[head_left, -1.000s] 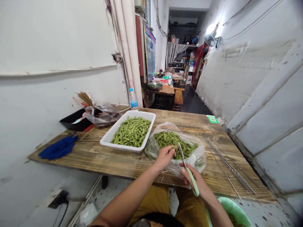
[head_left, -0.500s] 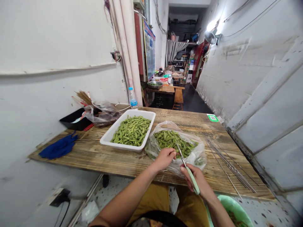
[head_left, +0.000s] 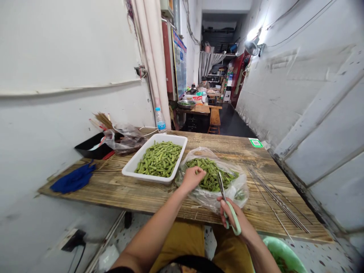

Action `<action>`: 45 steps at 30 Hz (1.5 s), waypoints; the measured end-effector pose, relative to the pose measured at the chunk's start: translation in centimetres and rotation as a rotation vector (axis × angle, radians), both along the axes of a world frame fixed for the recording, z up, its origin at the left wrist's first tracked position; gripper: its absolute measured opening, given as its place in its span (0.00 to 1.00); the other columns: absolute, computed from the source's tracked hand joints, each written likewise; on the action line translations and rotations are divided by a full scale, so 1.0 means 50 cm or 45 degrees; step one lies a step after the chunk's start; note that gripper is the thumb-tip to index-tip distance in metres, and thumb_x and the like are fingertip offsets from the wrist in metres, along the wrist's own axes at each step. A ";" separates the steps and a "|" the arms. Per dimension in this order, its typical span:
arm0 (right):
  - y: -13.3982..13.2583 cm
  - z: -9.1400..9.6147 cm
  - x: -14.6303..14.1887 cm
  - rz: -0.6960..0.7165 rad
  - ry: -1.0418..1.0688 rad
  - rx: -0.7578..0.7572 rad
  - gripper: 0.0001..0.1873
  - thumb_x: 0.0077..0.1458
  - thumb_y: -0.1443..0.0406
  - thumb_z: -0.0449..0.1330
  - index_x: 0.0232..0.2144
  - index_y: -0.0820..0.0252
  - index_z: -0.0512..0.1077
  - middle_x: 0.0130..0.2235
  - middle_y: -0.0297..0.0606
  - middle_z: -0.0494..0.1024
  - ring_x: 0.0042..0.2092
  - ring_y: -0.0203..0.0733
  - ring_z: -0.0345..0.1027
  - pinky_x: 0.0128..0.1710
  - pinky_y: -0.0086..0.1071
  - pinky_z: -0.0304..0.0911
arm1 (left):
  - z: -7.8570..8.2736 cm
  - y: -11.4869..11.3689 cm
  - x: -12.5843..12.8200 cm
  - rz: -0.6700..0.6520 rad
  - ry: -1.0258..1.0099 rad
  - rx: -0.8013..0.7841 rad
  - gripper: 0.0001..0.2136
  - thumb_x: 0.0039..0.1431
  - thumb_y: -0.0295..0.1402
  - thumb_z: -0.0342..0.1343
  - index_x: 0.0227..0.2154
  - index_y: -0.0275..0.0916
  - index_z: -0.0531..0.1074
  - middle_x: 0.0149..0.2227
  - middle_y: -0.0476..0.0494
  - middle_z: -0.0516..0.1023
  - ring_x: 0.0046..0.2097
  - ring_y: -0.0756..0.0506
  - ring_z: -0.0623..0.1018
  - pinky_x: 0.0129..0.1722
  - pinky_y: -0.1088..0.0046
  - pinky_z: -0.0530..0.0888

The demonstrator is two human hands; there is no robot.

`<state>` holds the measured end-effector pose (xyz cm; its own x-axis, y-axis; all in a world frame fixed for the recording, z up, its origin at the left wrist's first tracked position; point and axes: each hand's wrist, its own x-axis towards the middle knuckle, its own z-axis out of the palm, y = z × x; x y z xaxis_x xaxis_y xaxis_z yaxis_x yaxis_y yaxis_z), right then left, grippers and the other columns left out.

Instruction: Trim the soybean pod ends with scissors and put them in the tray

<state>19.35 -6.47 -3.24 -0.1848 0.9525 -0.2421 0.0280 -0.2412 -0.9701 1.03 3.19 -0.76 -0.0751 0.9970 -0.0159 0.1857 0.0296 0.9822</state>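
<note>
My right hand (head_left: pixel 231 210) grips a pair of scissors (head_left: pixel 232 216) with pale green handles, the blades pointing forward over the bag and slightly parted. My left hand (head_left: pixel 192 178) is above the near left part of the bag, thumb and fingers pinched together; what they hold, if anything, is too small to make out. Green soybean pods (head_left: pixel 209 182) fill the open clear plastic bag (head_left: pixel 240 185) beneath both hands. Left of it stands a white plastic tray (head_left: pixel 150 177) heaped with more green pods (head_left: pixel 160 157).
Several thin metal skewers (head_left: pixel 280 203) lie at the table's right. A blue cloth (head_left: pixel 73 178), a black box (head_left: pixel 88 146) and a water bottle (head_left: pixel 160 123) are at the left and back. Below the right edge sits a green tub (head_left: pixel 284 252). The wooden table (head_left: pixel 136 195) meets the left wall.
My left hand has moved up and left, away from the scissor tips. The scissors have opened a little and their handles have spread.
</note>
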 end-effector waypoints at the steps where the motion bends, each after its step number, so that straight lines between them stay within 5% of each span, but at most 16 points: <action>1: -0.001 0.001 -0.001 0.012 -0.010 0.003 0.28 0.48 0.44 0.56 0.39 0.60 0.64 0.22 0.25 0.62 0.19 0.30 0.57 0.16 0.26 0.55 | -0.006 -0.002 0.009 -0.016 0.289 0.065 0.05 0.46 0.34 0.57 0.22 0.37 0.71 0.24 0.45 0.74 0.32 0.46 0.74 0.34 0.73 0.66; 4: -0.003 0.005 -0.001 0.041 -0.044 0.009 0.26 0.49 0.45 0.56 0.39 0.60 0.63 0.22 0.24 0.61 0.19 0.29 0.55 0.16 0.26 0.54 | -0.017 -0.011 0.031 -0.038 0.879 0.066 0.04 0.48 0.31 0.58 0.24 0.37 0.74 0.29 0.38 0.77 0.38 0.40 0.76 0.39 0.68 0.67; 7: -0.004 0.004 -0.001 0.067 -0.057 -0.014 0.26 0.47 0.45 0.57 0.38 0.59 0.63 0.21 0.24 0.61 0.18 0.29 0.54 0.15 0.25 0.52 | -0.022 -0.016 0.044 -0.020 1.015 0.027 0.04 0.48 0.31 0.60 0.24 0.35 0.73 0.30 0.33 0.77 0.39 0.37 0.76 0.40 0.66 0.67; 23: -0.003 0.007 -0.002 0.082 -0.077 -0.064 0.23 0.47 0.45 0.57 0.28 0.58 0.62 0.21 0.25 0.63 0.17 0.28 0.55 0.14 0.23 0.53 | -0.063 -0.019 0.046 -0.072 1.000 0.051 0.07 0.53 0.32 0.55 0.28 0.36 0.77 0.32 0.32 0.78 0.38 0.39 0.77 0.39 0.68 0.67; 35: 0.000 -0.001 -0.010 0.151 -0.084 -0.066 0.21 0.48 0.47 0.58 0.28 0.58 0.63 0.22 0.25 0.63 0.18 0.28 0.57 0.15 0.23 0.55 | -0.035 -0.011 0.038 0.008 0.670 0.120 0.08 0.45 0.34 0.58 0.28 0.37 0.76 0.29 0.44 0.78 0.31 0.46 0.74 0.32 0.74 0.64; 45: 0.008 0.002 -0.007 0.123 -0.117 0.025 0.21 0.50 0.47 0.58 0.27 0.58 0.63 0.17 0.22 0.58 0.14 0.27 0.51 0.11 0.22 0.51 | -0.013 -0.038 0.041 -0.173 0.643 0.218 0.12 0.49 0.34 0.55 0.35 0.37 0.77 0.33 0.41 0.79 0.34 0.44 0.75 0.35 0.72 0.66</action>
<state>18.98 -6.05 -3.13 -0.2536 0.9362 -0.2435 0.1387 -0.2139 -0.9670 3.06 1.30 -1.44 0.0981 0.9835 0.1522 0.6261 -0.1799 0.7587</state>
